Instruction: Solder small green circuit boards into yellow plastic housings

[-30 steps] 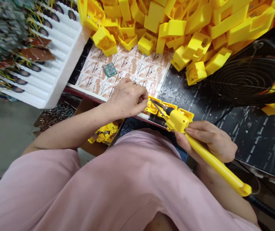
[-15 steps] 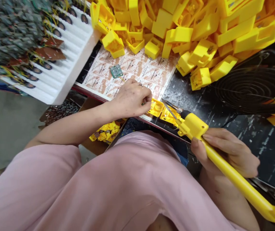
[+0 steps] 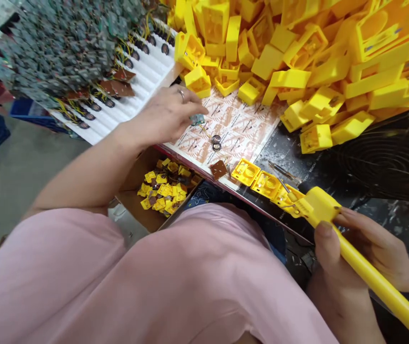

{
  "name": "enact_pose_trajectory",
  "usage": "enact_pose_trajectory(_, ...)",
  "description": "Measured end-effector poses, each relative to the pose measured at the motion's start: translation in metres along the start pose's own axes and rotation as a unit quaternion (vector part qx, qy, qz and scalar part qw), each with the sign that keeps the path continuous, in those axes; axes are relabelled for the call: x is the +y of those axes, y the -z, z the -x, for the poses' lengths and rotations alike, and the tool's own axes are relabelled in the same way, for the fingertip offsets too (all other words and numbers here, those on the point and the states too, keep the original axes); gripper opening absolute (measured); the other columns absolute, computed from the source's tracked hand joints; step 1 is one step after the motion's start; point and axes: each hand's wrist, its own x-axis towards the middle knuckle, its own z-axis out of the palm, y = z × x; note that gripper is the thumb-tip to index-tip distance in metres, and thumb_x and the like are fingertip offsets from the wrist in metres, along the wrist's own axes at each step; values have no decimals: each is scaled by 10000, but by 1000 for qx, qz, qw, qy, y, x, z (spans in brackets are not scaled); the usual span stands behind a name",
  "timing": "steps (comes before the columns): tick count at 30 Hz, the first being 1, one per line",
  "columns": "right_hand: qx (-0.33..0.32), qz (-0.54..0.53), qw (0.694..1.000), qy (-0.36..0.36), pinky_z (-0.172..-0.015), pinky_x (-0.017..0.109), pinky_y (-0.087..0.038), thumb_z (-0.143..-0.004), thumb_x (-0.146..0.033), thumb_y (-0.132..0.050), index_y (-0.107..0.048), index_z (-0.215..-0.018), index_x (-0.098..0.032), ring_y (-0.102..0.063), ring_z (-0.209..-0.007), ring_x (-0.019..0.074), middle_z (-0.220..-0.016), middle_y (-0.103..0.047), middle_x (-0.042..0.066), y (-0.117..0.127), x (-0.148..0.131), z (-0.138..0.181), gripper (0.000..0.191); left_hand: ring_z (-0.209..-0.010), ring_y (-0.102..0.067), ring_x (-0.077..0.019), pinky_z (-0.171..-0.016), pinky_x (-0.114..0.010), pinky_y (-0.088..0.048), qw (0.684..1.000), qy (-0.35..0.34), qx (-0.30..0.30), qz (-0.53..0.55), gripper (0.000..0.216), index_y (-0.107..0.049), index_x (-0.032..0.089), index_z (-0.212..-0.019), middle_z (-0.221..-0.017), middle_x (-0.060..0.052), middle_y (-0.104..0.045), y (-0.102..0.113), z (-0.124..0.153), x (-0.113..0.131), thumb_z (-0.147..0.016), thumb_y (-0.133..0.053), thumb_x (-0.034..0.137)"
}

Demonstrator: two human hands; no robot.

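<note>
My left hand (image 3: 166,112) reaches across the printed sheet, its fingers closed at the left edge of a small green circuit board (image 3: 197,119). Its fingertips are partly hidden. Thin wires run from the board towards two small round black parts (image 3: 216,142), with a brown board (image 3: 219,169) lower down. My right hand (image 3: 365,248) grips a yellow soldering iron (image 3: 322,205) by its long handle. The iron's front end is over a row of open yellow plastic shells (image 3: 266,185) at the bench edge.
Yellow housings (image 3: 272,62) are heaped at the back. A white foam tray (image 3: 147,71) at left bears many wired boards. Below the bench edge stands a carton (image 3: 129,200) of yellow parts. A black fan (image 3: 386,153) is at right; a pointed tool (image 3: 283,170) lies near the shells.
My left hand has moved left and back from beside the shells to the green board, uncovering the round parts and brown board. My right hand still holds the iron; the view has shifted.
</note>
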Motion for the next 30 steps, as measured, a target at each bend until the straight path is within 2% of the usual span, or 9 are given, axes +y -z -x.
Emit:
enact_pose_trajectory(2, 17, -2, 999, 49, -407, 208, -481, -709, -175, -989, -844, -1248, -353, -695, -546, 144, -903, -853, 20, -5, -7, -6, 586, -1553, -527, -348, -1297, -588, -415, 996, -58, -64, -21, 481, -710, 236, -1437, -1610, -93, -632, -7, -7, -18, -1012, -485, 247)
enact_pose_trajectory(4, 8, -4, 996, 84, -381, 199, -443, -743, -174, -966, -830, -1282, -340, -655, -506, 121, -911, -852, 21, -10, -12, -10, 581, -1588, -501, -342, -1316, -539, -398, 991, -95, -92, 4, 392, -771, 234, -1290, -1620, -92, -627, -16, -16, -27, -1039, -479, 308)
enact_pose_trajectory(7, -5, 3, 994, 113, -370, 204, -431, -788, -204, -939, -815, -1316, -328, -630, -474, 114, -891, -842, 14, -12, -12, -12, 557, -1419, -657, -291, -1245, -472, -453, 987, -105, -95, 76, 332, -792, 233, -1013, -1442, -64, -749, -23, -26, -34, -1029, -535, 443)
enact_pose_trajectory(10, 17, 23, 992, 122, -369, 225, -445, -788, -235, -941, -829, -1289, -321, -639, -464, 137, -854, -836, 15, -9, -8, -11, 520, -1258, -725, -245, -1180, -455, -498, 986, -48, -54, 151, 385, -792, 230, -960, -1262, -39, -822, -17, -25, -29, -1003, -556, 530)
enact_pose_trajectory(15, 65, 4, 986, 154, -385, 252, -486, -763, -252, -965, -847, -1250, -319, -674, -480, 172, -830, -837, 22, -10, -3, -14, 505, -847, -766, -185, -831, -349, -588, 960, 47, 37, 274, 304, -809, 237, -937, -924, -38, -851, 11, -10, 25, -933, -634, 485)
enact_pose_trajectory(18, 68, -11, 986, 149, -447, 253, -543, -806, -240, -937, -838, -1266, -294, -716, -540, 185, -854, -837, 30, -11, -5, -15, 473, -867, -783, -191, -893, -352, -570, 969, -23, 34, 242, 274, -825, 255, -939, -931, -30, -853, 19, -8, 73, -982, -596, 400)
enact_pose_trajectory(21, 45, -7, 989, 138, -455, 250, -543, -817, -179, -919, -821, -1300, -294, -711, -536, 178, -880, -839, 33, -5, -9, -15, 506, -879, -790, -191, -997, -366, -548, 978, -68, -12, 196, 236, -823, 269, -1009, -863, -1, -825, 10, -15, 110, -1000, -595, 326)
enact_pose_trajectory(25, 10, 5, 991, 132, -410, 251, -508, -819, -135, -906, -796, -1353, -323, -686, -494, 173, -877, -839, 24, 10, -7, -12, 576, -800, -760, -179, -936, -333, -545, 982, -45, -73, 167, 182, -802, 241, -1035, -795, 22, -790, -8, -31, 127, -929, -655, 258)
enact_pose_trajectory(30, 15, -14, 992, 125, -509, 244, -607, -778, -117, -942, -784, -1374, -276, -761, -595, 189, -1007, -861, 61, 20, 0, -4, 637, -699, -706, -166, -733, -275, -472, 982, -47, -113, 143, 188, -804, 223, -914, -707, 20, -757, -8, -43, 132, -880, -622, 247)
